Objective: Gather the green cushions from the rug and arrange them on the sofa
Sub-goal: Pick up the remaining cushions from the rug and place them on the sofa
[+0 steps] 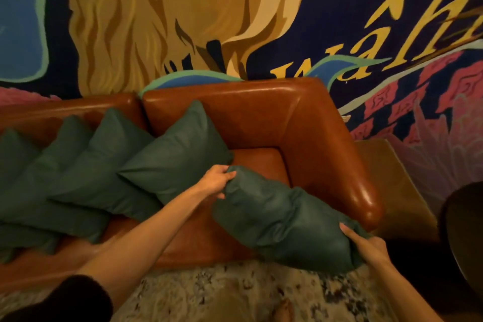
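A brown leather sofa (261,112) fills the middle of the view. Several green cushions lean in a row against its back, the rightmost one (180,151) next to my hands. I hold another green cushion (282,219) over the right end of the seat, by the armrest. My left hand (215,180) grips its far upper corner. Its near lower corner is pinched in my right hand (366,243). The cushion hangs bent between them, tilted, partly over the sofa's front edge.
A patterned pale rug (235,293) lies in front of the sofa. A wooden side table (392,178) stands right of the armrest, and a dark round object (465,230) sits at the right edge. A painted mural wall (235,8) rises behind.
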`<move>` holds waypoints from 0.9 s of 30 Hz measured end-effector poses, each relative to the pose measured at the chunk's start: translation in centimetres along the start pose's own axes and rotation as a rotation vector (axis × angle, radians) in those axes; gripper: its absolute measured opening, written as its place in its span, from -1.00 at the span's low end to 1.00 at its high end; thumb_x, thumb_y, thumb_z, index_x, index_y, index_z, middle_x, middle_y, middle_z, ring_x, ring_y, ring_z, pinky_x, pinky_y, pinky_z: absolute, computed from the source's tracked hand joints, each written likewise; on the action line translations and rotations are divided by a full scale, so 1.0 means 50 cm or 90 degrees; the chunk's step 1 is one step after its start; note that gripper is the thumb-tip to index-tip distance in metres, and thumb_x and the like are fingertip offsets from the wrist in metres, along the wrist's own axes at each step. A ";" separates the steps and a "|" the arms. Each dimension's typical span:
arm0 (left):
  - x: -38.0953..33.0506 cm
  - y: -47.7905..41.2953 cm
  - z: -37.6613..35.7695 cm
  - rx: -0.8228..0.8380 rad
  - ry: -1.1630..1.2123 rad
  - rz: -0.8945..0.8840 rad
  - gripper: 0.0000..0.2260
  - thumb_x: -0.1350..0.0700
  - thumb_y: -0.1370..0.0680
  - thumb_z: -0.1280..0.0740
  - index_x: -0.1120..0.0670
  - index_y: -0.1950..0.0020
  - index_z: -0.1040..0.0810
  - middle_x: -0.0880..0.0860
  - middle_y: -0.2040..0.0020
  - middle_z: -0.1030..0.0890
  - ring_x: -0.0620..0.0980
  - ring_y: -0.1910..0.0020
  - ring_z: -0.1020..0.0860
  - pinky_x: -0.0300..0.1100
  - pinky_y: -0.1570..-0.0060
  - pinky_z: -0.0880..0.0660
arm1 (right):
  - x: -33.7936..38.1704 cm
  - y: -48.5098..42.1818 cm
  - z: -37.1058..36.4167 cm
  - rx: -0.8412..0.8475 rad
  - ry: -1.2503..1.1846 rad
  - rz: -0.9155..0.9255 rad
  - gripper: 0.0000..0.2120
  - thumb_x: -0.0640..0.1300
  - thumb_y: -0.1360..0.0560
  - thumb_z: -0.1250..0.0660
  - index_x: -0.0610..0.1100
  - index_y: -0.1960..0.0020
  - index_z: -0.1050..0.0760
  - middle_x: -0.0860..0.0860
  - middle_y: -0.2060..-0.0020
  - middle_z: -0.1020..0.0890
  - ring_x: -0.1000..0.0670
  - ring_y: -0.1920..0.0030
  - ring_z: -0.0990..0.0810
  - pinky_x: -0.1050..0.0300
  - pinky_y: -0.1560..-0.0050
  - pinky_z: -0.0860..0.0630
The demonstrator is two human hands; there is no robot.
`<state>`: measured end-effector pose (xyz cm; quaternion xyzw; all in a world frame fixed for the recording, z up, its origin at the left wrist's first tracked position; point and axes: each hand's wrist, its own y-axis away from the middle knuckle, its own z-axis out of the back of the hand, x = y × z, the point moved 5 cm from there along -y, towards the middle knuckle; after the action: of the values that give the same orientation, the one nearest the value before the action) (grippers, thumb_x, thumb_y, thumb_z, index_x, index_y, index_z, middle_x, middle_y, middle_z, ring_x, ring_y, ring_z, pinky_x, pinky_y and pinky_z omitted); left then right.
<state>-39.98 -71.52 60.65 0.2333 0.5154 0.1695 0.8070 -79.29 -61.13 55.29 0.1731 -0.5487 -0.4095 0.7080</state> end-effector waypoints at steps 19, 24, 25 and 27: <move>0.253 -0.252 0.247 -0.108 0.013 0.099 -0.69 0.09 -0.59 -0.26 -0.01 -0.34 -0.46 0.07 -0.19 -0.50 0.09 -0.05 -0.52 -0.13 0.55 -0.56 | 0.131 -0.136 -0.239 0.004 0.192 0.055 -0.72 0.02 -0.42 -0.49 -0.16 -0.01 -0.64 -0.10 0.12 -0.72 -0.13 0.05 -0.68 -0.14 -0.07 -0.59; 0.280 -0.273 0.203 -0.116 -0.155 0.060 -0.71 0.14 -0.57 -0.29 0.12 -0.29 -0.51 0.18 -0.22 -0.59 0.15 -0.18 -0.56 -0.06 -0.13 -0.49 | 0.136 -0.152 -0.280 0.018 0.494 0.117 -0.48 -0.06 -0.53 -0.36 -0.16 -0.43 -0.34 -0.17 -0.35 -0.46 -0.19 -0.33 -0.44 -0.05 -0.37 -0.37; 0.266 -0.281 0.203 -0.121 -0.166 0.044 -0.71 0.14 -0.57 -0.29 0.13 -0.29 -0.52 0.18 -0.21 -0.60 0.15 -0.20 -0.55 -0.08 -0.18 -0.44 | 0.157 -0.150 -0.288 0.012 0.529 0.175 -0.44 -0.06 -0.53 -0.35 -0.12 -0.48 -0.29 -0.17 -0.42 -0.38 -0.18 -0.40 -0.36 -0.05 -0.43 -0.29; 0.244 -0.296 0.205 -0.130 -0.168 0.034 -0.73 0.14 -0.57 -0.29 0.14 -0.26 -0.52 0.18 -0.16 -0.62 0.16 -0.15 -0.57 -0.08 -0.15 -0.45 | 0.197 -0.137 -0.325 0.044 0.626 0.302 -0.33 0.12 -0.49 -0.32 -0.03 -0.52 -0.21 -0.11 -0.52 -0.22 -0.16 -0.51 -0.19 -0.08 -0.50 -0.11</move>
<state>-25.12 -79.64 47.02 0.1838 0.3786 0.2100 0.8825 -66.43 -76.15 51.31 0.2388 -0.1902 -0.0909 0.9479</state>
